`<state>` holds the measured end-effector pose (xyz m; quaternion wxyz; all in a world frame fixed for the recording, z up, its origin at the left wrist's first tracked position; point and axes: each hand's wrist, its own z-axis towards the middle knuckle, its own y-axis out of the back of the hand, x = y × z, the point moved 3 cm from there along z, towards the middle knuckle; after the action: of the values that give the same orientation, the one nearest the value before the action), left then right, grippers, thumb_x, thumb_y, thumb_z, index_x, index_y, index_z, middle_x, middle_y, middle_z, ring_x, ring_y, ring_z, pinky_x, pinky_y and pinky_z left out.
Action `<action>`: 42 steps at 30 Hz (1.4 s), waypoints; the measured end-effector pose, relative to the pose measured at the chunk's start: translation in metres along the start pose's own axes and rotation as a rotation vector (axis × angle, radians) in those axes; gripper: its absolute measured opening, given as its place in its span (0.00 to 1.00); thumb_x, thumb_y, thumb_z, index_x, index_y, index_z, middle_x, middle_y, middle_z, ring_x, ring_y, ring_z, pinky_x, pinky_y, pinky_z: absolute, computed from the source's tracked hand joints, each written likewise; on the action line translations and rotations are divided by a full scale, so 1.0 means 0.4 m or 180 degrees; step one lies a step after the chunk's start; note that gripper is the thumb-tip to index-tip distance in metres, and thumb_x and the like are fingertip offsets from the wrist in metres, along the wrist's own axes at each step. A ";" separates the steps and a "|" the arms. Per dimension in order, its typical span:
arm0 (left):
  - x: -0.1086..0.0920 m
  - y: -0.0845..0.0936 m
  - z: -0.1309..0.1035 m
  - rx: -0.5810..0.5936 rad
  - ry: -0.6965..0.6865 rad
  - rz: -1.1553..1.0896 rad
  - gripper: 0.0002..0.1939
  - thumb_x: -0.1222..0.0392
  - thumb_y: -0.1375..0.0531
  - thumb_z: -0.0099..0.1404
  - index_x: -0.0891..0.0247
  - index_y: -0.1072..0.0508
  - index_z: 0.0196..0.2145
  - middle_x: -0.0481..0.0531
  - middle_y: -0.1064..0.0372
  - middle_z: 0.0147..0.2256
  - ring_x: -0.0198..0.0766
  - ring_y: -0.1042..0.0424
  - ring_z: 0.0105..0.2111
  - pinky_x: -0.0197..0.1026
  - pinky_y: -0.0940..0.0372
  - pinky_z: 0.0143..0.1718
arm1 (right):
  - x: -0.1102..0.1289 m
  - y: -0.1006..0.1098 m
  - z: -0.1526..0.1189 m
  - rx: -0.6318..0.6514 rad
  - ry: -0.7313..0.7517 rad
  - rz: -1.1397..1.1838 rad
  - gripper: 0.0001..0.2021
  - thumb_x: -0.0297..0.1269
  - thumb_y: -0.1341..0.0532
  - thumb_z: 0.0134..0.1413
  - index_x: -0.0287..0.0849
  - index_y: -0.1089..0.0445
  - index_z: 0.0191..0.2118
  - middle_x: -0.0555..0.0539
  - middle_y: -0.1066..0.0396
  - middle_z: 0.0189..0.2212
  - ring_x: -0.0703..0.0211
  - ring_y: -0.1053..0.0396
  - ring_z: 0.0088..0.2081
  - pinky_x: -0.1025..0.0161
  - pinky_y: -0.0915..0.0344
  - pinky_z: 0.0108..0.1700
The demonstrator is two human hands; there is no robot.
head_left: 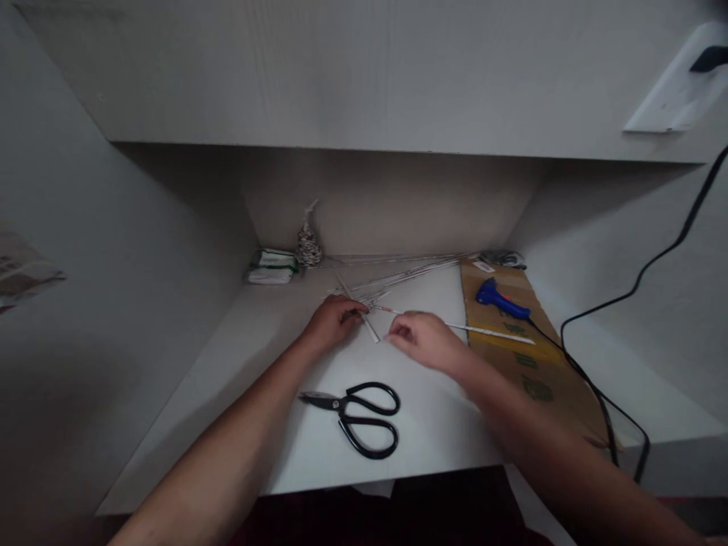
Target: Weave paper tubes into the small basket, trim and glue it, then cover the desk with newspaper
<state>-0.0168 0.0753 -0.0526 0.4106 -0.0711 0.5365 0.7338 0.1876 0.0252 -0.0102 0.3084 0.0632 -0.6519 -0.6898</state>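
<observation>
My left hand [335, 320] is closed at the crossing of thin white sticks that look like rolled paper, its fingertips pinching them. One short stick [371, 329] slants out toward me from under those fingertips. A longer paper stick [492, 331] runs from near the left fingertips, behind my right hand, to the cardboard. My right hand [424, 339] has curled fingers with thumb and forefinger together; what they hold, if anything, cannot be made out. Black-handled scissors [364, 417] lie on the white surface between my forearms, blades pointing left.
Several long paper sticks [421, 267] lie toward the back. A blue glue gun [503, 299] rests on a cardboard sheet [535, 390] at right, its black cable trailing. A small woven cone-shaped object [308, 246] and plastic-wrapped packs [273, 267] stand back left. Side panels and an overhead board enclose the space.
</observation>
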 end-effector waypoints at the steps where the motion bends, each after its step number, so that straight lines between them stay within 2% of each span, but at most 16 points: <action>1: -0.010 -0.004 -0.001 0.0114 -0.0186 0.0017 0.14 0.63 0.36 0.59 0.54 0.21 0.43 0.52 0.25 0.40 0.42 0.30 0.45 0.44 0.37 0.50 | -0.026 0.005 0.026 -0.0109 -0.0179 -0.0312 0.11 0.43 0.42 0.61 0.43 0.27 0.39 0.47 0.25 0.36 0.59 0.31 0.37 0.65 0.41 0.39; 4: -0.031 -0.019 -0.007 0.0409 -0.0640 0.0103 0.12 0.62 0.32 0.56 0.52 0.19 0.40 0.53 0.29 0.42 0.44 0.33 0.47 0.46 0.38 0.51 | -0.077 -0.009 0.084 -0.0270 -0.0459 -0.0687 0.13 0.42 0.41 0.59 0.41 0.28 0.45 0.41 0.26 0.41 0.50 0.32 0.44 0.59 0.42 0.43; 7: -0.037 -0.027 -0.009 0.0457 -0.0656 0.0171 0.05 0.63 0.32 0.56 0.56 0.20 0.32 0.53 0.30 0.44 0.44 0.35 0.48 0.47 0.38 0.51 | -0.088 -0.044 0.101 -0.0289 -0.0522 -0.0819 0.12 0.41 0.42 0.60 0.41 0.28 0.44 0.39 0.26 0.42 0.46 0.34 0.46 0.56 0.44 0.45; 11: -0.051 -0.030 -0.007 0.0593 -0.0623 0.0220 0.02 0.65 0.35 0.58 0.59 0.23 0.30 0.53 0.28 0.40 0.44 0.34 0.46 0.44 0.38 0.49 | -0.082 -0.062 0.090 -0.0242 -0.0440 -0.0883 0.09 0.37 0.45 0.62 0.41 0.29 0.39 0.40 0.26 0.39 0.47 0.34 0.44 0.57 0.46 0.45; 14: -0.061 -0.027 -0.005 0.0703 -0.0574 0.0259 0.03 0.66 0.37 0.60 0.60 0.25 0.30 0.51 0.27 0.34 0.42 0.31 0.40 0.41 0.38 0.44 | -0.078 -0.055 0.079 -0.0207 -0.0370 -0.0846 0.09 0.35 0.47 0.64 0.41 0.31 0.41 0.41 0.27 0.39 0.51 0.33 0.41 0.59 0.45 0.42; 17: -0.062 -0.018 -0.003 0.0652 -0.0473 0.0321 0.03 0.67 0.39 0.61 0.60 0.26 0.31 0.50 0.27 0.31 0.41 0.31 0.36 0.41 0.39 0.41 | -0.073 -0.053 0.072 -0.0172 -0.0294 -0.0776 0.10 0.34 0.49 0.65 0.42 0.32 0.43 0.43 0.28 0.38 0.54 0.32 0.38 0.62 0.45 0.39; 23: -0.051 -0.007 -0.005 0.0622 -0.0481 0.0269 0.04 0.62 0.36 0.60 0.59 0.24 0.35 0.49 0.25 0.34 0.40 0.29 0.37 0.39 0.39 0.41 | -0.070 -0.069 0.068 -0.0130 -0.0110 -0.0681 0.11 0.33 0.49 0.65 0.44 0.30 0.44 0.45 0.28 0.39 0.56 0.31 0.40 0.64 0.44 0.40; 26: -0.050 -0.011 -0.007 0.0733 -0.0537 0.0144 0.04 0.58 0.33 0.58 0.58 0.22 0.33 0.50 0.25 0.34 0.40 0.29 0.38 0.39 0.38 0.42 | -0.072 -0.070 0.069 -0.0139 -0.0053 -0.0657 0.12 0.33 0.49 0.66 0.44 0.29 0.45 0.44 0.29 0.39 0.56 0.32 0.41 0.65 0.44 0.41; 31: -0.052 -0.004 -0.005 0.0855 -0.0539 -0.0064 0.04 0.61 0.36 0.61 0.59 0.21 0.32 0.50 0.25 0.32 0.39 0.29 0.36 0.39 0.39 0.43 | -0.068 -0.067 0.068 -0.0154 0.0052 -0.0645 0.12 0.31 0.50 0.65 0.43 0.29 0.41 0.45 0.29 0.37 0.56 0.33 0.41 0.64 0.44 0.40; 38: -0.054 0.012 -0.014 0.1290 -0.0110 -0.0318 0.03 0.63 0.32 0.53 0.61 0.20 0.29 0.49 0.25 0.30 0.38 0.29 0.34 0.36 0.40 0.38 | -0.065 -0.063 0.067 -0.0186 0.0177 -0.0614 0.09 0.26 0.48 0.61 0.41 0.30 0.38 0.44 0.29 0.36 0.55 0.34 0.40 0.64 0.44 0.40; 42: -0.055 0.007 -0.016 0.1382 0.0018 -0.0321 0.05 0.61 0.30 0.51 0.62 0.20 0.28 0.50 0.25 0.29 0.39 0.30 0.34 0.37 0.41 0.37 | -0.066 -0.059 0.066 -0.0284 0.0213 -0.0556 0.09 0.26 0.48 0.62 0.41 0.31 0.38 0.44 0.29 0.35 0.55 0.35 0.40 0.63 0.43 0.42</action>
<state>-0.0066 0.0580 -0.0414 0.4510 -0.0098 0.6788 0.5794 0.1877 0.0604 -0.0368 0.2713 0.1290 -0.6019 -0.7399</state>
